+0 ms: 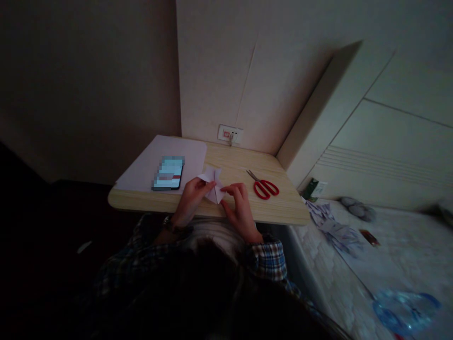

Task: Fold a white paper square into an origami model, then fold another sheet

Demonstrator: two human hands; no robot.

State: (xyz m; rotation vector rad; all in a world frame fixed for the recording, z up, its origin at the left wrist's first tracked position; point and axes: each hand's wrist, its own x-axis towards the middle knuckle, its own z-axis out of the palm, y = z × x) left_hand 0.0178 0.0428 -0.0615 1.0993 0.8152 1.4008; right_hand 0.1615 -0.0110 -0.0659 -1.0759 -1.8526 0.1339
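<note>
Over the front part of a small wooden table (pixel 233 160), a piece of folded white paper (pixel 215 192) with creases and pointed flaps is held between both hands. My left hand (pixel 191 198) grips its left side, the thumb lying across the front. On the right, my right hand (pixel 240 205) pinches the paper's lower right edge between thumb and fingers. Scissors (pixel 264 185) with red handles lie to the right of my right hand, blades pointing to the back left. Left of my left hand, a phone (pixel 170 173) with a lit, blurred screen rests on white sheets (pixel 145 160).
A wall socket (pixel 230 134) with a plug sits just behind the table. To the right stands a bed (pixel 318 264) with paper scraps (pixel 332 226), a grey soft item (pixel 357 208) and a crumpled clear blue plastic item (pixel 406 309). A small white scrap (pixel 84 247) lies on the dark floor.
</note>
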